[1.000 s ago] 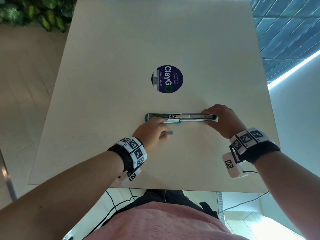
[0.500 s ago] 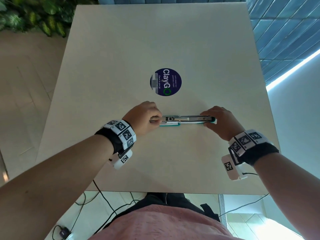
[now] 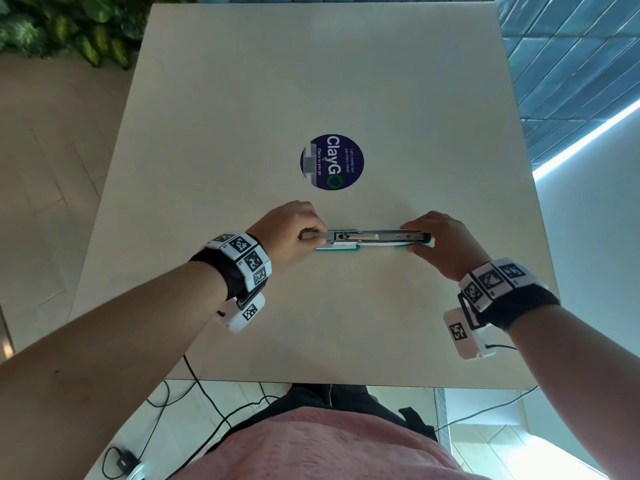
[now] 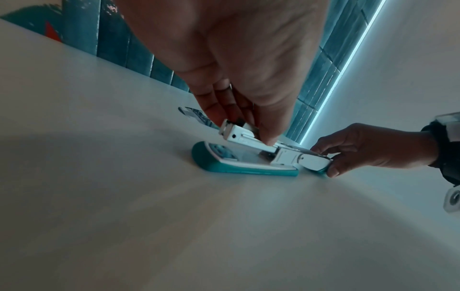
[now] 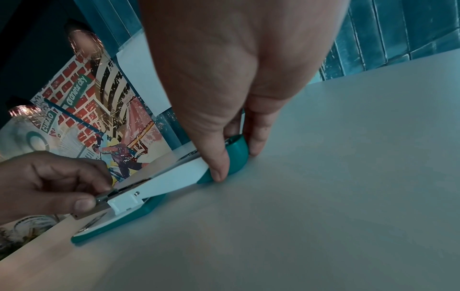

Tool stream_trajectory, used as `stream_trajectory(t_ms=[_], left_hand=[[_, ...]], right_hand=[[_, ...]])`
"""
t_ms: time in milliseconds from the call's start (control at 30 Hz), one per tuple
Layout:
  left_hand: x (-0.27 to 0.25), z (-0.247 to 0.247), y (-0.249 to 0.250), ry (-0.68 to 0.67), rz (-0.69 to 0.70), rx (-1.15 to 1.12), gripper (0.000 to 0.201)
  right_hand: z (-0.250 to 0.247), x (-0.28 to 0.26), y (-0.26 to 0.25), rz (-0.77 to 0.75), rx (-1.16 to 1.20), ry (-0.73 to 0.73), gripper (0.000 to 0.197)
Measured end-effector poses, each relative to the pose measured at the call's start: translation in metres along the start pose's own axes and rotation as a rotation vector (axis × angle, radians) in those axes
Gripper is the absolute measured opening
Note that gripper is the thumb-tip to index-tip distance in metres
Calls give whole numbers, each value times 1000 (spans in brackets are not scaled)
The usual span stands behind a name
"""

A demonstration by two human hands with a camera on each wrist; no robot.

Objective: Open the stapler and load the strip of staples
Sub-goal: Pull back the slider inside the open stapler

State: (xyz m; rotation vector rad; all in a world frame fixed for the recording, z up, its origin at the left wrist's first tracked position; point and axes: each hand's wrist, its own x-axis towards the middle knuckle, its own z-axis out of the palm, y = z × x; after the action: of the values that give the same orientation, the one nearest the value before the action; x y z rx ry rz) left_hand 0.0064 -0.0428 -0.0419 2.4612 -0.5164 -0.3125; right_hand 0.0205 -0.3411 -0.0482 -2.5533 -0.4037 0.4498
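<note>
A teal and white stapler (image 3: 374,237) lies opened flat on the beige table (image 3: 311,323), its metal magazine facing up. My left hand (image 3: 311,235) is at the magazine's left end. Thumb and fingers pinch a small grey staple strip (image 4: 240,122) against the top of the channel there. In the right wrist view the strip (image 5: 102,196) shows under the thumb. My right hand (image 3: 419,242) grips the teal tip of the folded-back lid (image 5: 236,153) between thumb and fingers, holding it on the table. How far the strip sits in the channel is hidden by the fingers.
A round dark blue sticker (image 3: 331,162) lies on the table just beyond the stapler. The near table edge (image 3: 346,384) runs in front of my body, with cables (image 3: 207,403) on the floor below. Green plants (image 3: 69,29) stand at the far left.
My left hand, which held the staple strip just in front of the stapler, has moved up and left onto the magazine's left end. The right hand has stayed on the lid.
</note>
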Motion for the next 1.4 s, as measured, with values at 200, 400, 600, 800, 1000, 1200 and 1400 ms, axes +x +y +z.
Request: stream_trajectory(t_ms=[200,400,600,800,1000,1200,1400], left_hand=[[-3,3,-4,13,-30,-34,19],[-7,8,-9,1,-49,-14,24],[-15,7,-9,42,-20,6,23],[-19,4,-11,12,75,49,4],[-18,2,-9,1,68,43,5],[-44,-10,11,144,-57,1,32],[-156,12,24,-185,-237,-251,47]], right_hand=[[0,0,-1,-3,0,4,33],[1,0,-1,-4,2,13,33],[1,-1,0,-3,10,12,34],[1,-1,-1,3,19,12,33],[-2,-1,-3,1,7,7,32],[-3,-1,-5,6,5,-9,32],[-3,-1,-6,14,-20,-16,31]])
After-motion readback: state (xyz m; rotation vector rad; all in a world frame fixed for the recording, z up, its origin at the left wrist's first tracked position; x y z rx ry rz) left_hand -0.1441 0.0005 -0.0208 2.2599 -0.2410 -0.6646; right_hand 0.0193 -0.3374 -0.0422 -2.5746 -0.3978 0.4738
